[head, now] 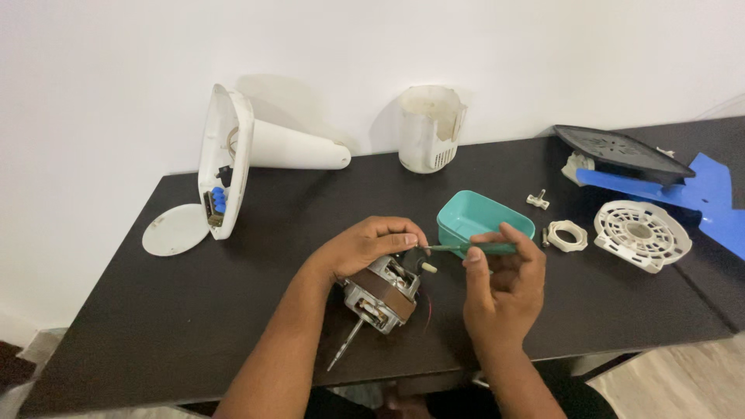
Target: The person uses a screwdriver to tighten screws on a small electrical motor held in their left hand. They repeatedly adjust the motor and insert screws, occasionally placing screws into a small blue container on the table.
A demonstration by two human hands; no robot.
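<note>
A small electric fan motor (382, 296) with a brown winding band and a steel shaft lies near the front of the dark table (194, 310). My left hand (371, 244) rests on top of it and holds it steady. My right hand (504, 289) grips a thin green-handled screwdriver (458, 247), held level with its tip at the motor's top, close to my left fingertips.
A teal plastic tub (477, 219) stands just behind my hands. A white fan base and cone (233, 159), a round white cap (175, 230) and a white motor cover (431, 128) sit at the back. A white nut ring (567, 236), white grille hub (642, 233), dark panel (621, 151) and blue blades (710, 202) lie right.
</note>
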